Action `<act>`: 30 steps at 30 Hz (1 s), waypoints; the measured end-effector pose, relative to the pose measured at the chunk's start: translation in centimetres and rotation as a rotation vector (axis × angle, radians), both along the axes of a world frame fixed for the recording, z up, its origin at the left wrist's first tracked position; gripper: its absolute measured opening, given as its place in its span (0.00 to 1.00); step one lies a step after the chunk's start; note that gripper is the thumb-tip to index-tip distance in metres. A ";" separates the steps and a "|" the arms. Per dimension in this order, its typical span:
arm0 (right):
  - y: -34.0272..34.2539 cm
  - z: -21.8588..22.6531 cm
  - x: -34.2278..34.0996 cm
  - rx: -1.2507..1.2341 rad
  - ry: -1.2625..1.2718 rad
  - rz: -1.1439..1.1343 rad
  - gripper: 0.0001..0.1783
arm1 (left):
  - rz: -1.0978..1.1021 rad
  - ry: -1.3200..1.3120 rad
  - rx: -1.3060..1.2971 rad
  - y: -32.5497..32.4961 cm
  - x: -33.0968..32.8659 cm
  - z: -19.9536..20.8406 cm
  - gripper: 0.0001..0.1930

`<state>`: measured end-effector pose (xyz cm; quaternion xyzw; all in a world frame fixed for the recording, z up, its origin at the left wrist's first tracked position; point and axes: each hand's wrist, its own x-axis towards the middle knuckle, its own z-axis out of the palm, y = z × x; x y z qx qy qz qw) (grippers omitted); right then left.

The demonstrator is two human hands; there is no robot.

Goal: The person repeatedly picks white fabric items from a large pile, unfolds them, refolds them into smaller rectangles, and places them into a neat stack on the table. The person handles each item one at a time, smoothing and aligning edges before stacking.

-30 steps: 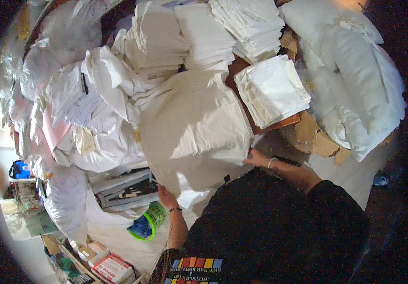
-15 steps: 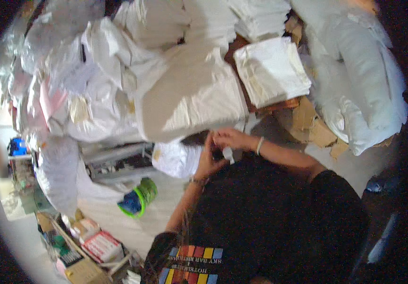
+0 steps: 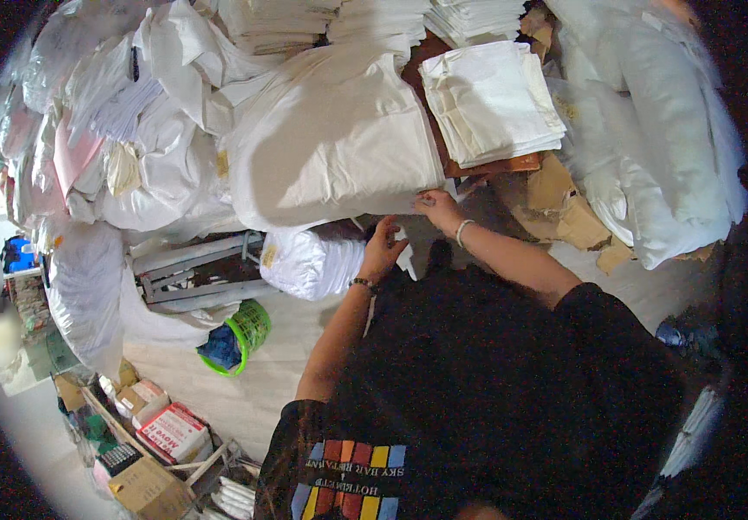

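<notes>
Just beyond the right hand (image 3: 439, 210) sits a folded stack (image 3: 494, 108); left of the left hand (image 3: 383, 250), a white bundle (image 3: 318, 263). The right meets the spread cloth (image 3: 339, 147) at its near-right corner; whether either hand grips is unclear.

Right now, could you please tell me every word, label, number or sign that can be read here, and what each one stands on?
I describe the lettering without copying it.
Black T-shirt: pale lettering between bands of coloured stripes, upside down here.
Red-and-white carton: bold lettering.
White bundle: yellowish patch, any print too small to read.
White cloth at the right hand: no lettering visible.
</notes>
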<state>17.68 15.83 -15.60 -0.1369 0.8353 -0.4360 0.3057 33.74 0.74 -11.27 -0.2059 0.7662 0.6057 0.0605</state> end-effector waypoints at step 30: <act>-0.5 24.0 -1.8 -0.070 0.421 0.381 0.37 | 0.452 0.259 -0.680 -6.2 8.6 13.2 0.13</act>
